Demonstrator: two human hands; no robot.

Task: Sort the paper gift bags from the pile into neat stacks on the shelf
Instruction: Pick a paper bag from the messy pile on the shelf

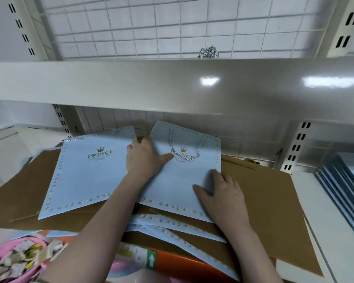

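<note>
While both arms reach forward, left hand and right hand press flat, fingers straight, on the blue bag.

The two top gift bags are showing pale blue, each carrying a gold crown, dark "PRINCE" lettering and a stitched-looking border. A white-and-grey twisted cord handle is lying across the right one. Plain brown bags are spreading underneath. An orange box is peeking out below, beside what is possibly a pink tub, blurred. The shelf is gleaming off-white.
</note>
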